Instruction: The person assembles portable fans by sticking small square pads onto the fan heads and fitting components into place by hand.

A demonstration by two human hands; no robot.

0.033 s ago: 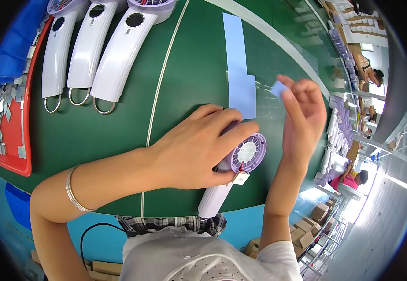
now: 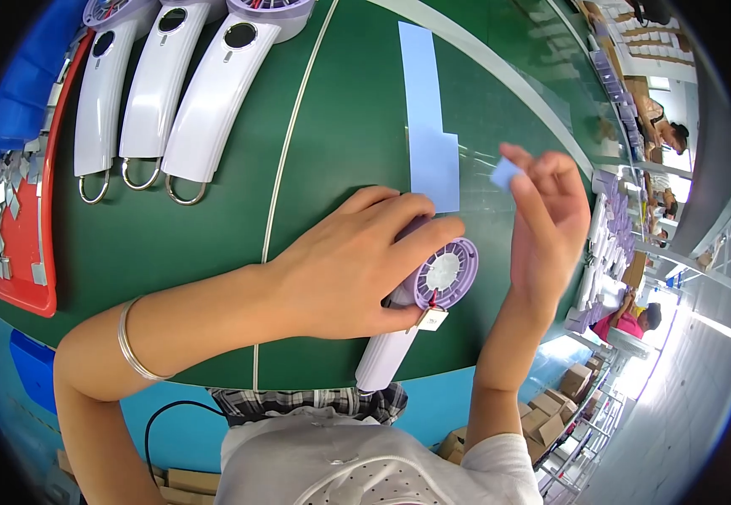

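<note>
My left hand (image 2: 344, 265) is closed around a handheld fan (image 2: 386, 353) with a white handle and a round purple head, which lies on the green table. A small white square part (image 2: 434, 319) on red wires sits by the fan head, close to my left thumb. Raised to the right of the fan, my right hand (image 2: 550, 198) pinches a small light-blue square piece (image 2: 505, 173) between thumb and fingertip. Flat on the table beyond the fan is a stepped light-blue sheet (image 2: 434, 168), its near end close to my left fingers.
Several white and purple handheld fans (image 2: 224, 109) with metal loops lie at the far left. Beside them are a red tray (image 2: 33, 290) of small grey squares and a blue bin (image 2: 25, 84). Cardboard boxes (image 2: 542, 421) stand beyond the table edge; other people (image 2: 635, 320) sit at the right.
My right hand has shifted slightly right and nearer with the blue piece still pinched. The left hand and the fan stay in place.
</note>
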